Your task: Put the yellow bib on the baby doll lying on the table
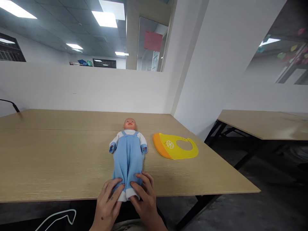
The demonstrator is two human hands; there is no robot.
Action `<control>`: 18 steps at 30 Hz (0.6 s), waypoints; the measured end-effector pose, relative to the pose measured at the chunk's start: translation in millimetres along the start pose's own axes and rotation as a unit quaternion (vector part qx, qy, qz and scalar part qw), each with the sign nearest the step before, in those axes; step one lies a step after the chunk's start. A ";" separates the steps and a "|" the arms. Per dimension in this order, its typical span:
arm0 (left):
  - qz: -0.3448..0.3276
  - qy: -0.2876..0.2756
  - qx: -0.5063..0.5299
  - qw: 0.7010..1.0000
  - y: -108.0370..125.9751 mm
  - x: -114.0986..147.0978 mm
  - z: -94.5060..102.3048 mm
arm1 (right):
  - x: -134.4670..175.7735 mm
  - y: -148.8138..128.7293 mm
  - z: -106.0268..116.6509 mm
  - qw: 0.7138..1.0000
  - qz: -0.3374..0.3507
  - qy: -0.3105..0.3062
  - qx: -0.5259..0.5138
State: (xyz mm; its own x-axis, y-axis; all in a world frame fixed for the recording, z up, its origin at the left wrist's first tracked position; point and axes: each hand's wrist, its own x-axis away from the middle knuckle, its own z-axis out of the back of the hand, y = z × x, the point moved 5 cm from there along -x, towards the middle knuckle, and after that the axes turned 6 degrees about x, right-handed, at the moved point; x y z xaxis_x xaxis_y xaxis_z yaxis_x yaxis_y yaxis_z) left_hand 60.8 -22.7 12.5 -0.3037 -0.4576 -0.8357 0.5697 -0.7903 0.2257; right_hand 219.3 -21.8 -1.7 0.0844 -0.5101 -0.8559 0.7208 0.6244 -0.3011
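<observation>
A baby doll (130,123) lies on its back, head toward the wall, in light blue overalls (127,154) over a white top with blue cuffs. The overalls' white leg hems (128,194) reach the table's front edge. My left hand (108,202) grips the lower left leg of the overalls, fingers bent and thumb on the cloth. Across from it, my right hand (145,199) holds the lower right leg with curled fingers. The doll's feet cannot be seen. To the right of the doll rests a yellow and orange bib (172,147) with a white citrus print, touched by neither hand.
The wooden table (60,160) meets a white wall with windows at the back. Another table (262,123) stands to the right, past a gap. A white cable (60,213) hangs below the front edge at left; a black cable (12,104) is at far left.
</observation>
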 end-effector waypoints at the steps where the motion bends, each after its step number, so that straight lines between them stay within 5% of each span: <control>1: 0.000 0.002 0.000 1.000 -0.4 -0.4 -0.5 | -0.2 0.1 -0.5 1.000 -0.001 -0.002 -0.002; 18: -0.009 0.022 0.013 1.000 2.7 -2.0 -2.3 | -2.5 -1.2 4.0 0.999 0.006 -0.040 -0.006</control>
State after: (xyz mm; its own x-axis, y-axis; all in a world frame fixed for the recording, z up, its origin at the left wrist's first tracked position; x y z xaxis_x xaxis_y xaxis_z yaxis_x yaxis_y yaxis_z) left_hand 64.7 -22.9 13.7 -0.2789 -0.4252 -0.8610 0.5445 -0.8086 0.2229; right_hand 220.9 -23.7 2.5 0.1472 -0.5484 -0.8231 0.7114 0.6369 -0.2971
